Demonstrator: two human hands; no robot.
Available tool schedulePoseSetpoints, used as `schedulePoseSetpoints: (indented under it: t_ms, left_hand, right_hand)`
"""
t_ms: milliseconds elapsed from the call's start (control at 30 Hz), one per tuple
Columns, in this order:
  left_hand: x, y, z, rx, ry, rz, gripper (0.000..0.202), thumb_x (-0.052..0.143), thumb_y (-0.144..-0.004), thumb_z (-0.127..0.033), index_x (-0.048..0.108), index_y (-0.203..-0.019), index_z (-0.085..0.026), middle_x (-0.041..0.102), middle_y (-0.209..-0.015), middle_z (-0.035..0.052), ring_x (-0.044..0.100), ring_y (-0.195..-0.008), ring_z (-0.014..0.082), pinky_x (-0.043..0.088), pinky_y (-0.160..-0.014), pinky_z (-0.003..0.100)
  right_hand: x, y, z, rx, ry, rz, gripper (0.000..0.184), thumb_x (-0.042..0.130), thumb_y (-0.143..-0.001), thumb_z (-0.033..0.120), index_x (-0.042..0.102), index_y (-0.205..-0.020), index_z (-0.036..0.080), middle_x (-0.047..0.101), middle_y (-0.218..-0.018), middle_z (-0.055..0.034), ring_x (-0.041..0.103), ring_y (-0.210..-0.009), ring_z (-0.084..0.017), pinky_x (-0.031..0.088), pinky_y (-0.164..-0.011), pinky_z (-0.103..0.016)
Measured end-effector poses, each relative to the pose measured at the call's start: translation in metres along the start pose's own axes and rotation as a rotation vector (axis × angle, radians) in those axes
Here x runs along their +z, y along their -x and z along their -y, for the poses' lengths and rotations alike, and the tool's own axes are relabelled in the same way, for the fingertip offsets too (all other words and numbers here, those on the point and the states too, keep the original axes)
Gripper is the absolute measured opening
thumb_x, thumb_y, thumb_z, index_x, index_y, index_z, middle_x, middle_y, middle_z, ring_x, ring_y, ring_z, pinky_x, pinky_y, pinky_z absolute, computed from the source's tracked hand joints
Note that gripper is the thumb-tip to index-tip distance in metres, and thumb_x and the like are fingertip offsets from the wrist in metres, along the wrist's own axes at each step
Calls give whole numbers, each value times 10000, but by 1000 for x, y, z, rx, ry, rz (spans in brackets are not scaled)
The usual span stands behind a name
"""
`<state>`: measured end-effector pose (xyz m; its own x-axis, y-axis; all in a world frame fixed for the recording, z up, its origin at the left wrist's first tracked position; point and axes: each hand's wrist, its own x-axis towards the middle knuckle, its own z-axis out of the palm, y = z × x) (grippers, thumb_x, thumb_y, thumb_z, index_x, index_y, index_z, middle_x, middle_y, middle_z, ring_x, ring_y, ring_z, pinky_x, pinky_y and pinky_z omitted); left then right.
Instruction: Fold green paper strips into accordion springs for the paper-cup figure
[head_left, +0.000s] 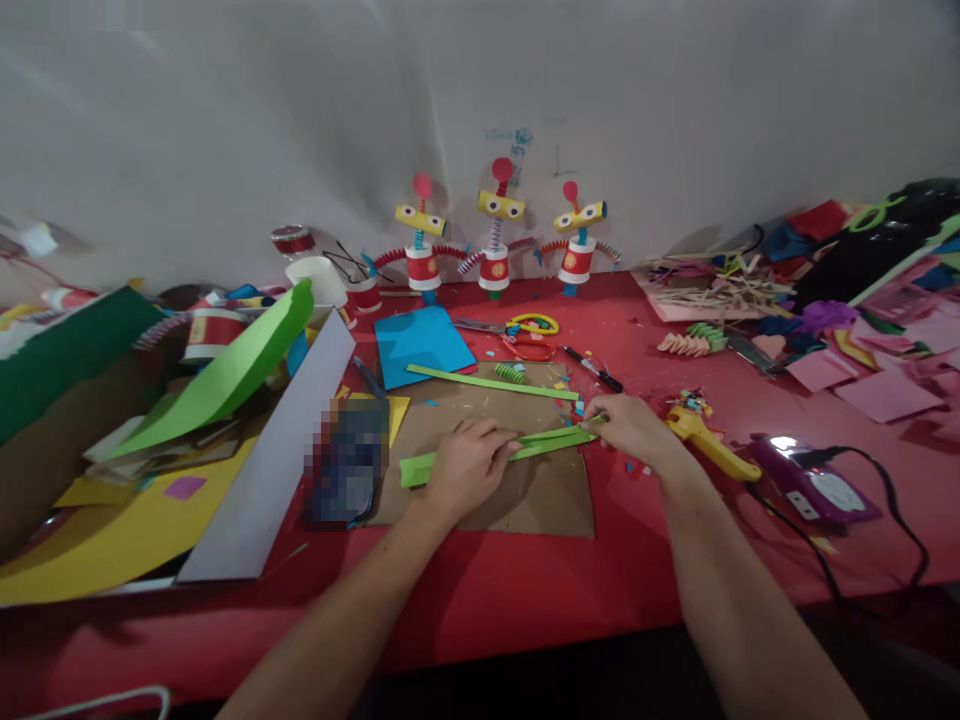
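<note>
Spanning the cardboard: one green paper strip [551,447] lies between 9 and 3 o'clock on the brown cardboard [540,508], the clock centred there with 12 toward the wall [645,120].
Strip's look: bright lime, matte, long and narrow; flat and broader at its 9 o'clock end, while between the hands two thin layers show, slightly fanned. Whether that is one folded piece or two cannot be told.
Left hand [469,460]: palm down across the strip near the clock's centre, fingers bent over it; I cannot tell whether they grip or only press.
Right hand [626,422]: at 3 o'clock, thumb and fingertips pinching the strip's end.
Other lime pieces: two near 12 o'clock, one loose strip [495,384] lying flat and one coiled strip [510,373] just beyond it.
Blue sheet [421,340]: one, at 11 o'clock, under the loose strip's end.
Cutting side: one pair of yellow-handled scissors [516,326] and one red-handled tool [517,346], between 12 and 1.
Pen [594,370]: one, dark, at 2 o'clock.
Glue gun [709,440]: one, yellow, at 3 o'clock.
Accordion folds [686,345]: two, peach and green, at 2 o'clock.
Cup figures [493,270]: three, upright at 11, 12 and 1, each with two eyes and one red disc on top.
</note>
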<state>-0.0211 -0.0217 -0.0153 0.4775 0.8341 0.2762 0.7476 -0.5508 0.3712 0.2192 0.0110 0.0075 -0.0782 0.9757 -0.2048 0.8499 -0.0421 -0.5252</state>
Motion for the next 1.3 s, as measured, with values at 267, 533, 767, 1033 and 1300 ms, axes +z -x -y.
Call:
schedulePoseSetpoints:
  t_ms: [267, 533, 767, 1033, 1300]
  left_hand:
    - [3, 1, 1, 20, -53, -16, 226, 512, -825, -283, 653, -999, -254, 628, -900, 32, 538, -876, 172, 402, -777, 319]
    - [-4, 2, -7, 171, -305, 28, 192, 451, -854, -222, 628, -929, -211, 601, -850, 42, 515, -849, 190, 367, -731, 344]
    - [0, 2, -5, 135, -245, -2, 199, 443, -856, -219, 641, -864, -199, 581, -826, 45, 506, -839, 180, 385, -724, 331]
    - [-6, 8, -3, 138, -227, 53, 241, 450, -833, -144, 617, -1002, -190, 602, -913, 47, 509, -899, 191, 401, -789, 353]
    - [-20, 27, 4, 171, -341, 144, 271, 471, -824, -150, 572, -1076, -149, 610, -986, 69, 523, -930, 197, 422, -824, 342]
  right_hand:
    - [-3, 4, 8, 21, 94, 8, 82, 556, -743, 233, 616, -715, 185, 597, -538, -1, 573, -565, -141, 368, -557, -230]
    - [9, 23, 35, -262, 466, -301, 192, 487, -783, 118, 652, -867, 170, 606, -918, -104, 540, -908, -228, 407, -767, -326]
    - [55, 24, 38, -704, 246, -159, 242, 430, -843, 99, 635, -955, 163, 593, -920, -71, 508, -914, -190, 422, -834, -331]
    - [55, 30, 39, -767, 467, -135, 268, 431, -844, 105, 587, -1061, 117, 595, -1021, -119, 500, -1018, -250, 432, -887, -428]
    - [68, 31, 26, -800, 297, -63, 529, 359, -790, -1, 420, -1295, 146, 433, -1353, -109, 382, -1257, -195, 387, -1018, -382]
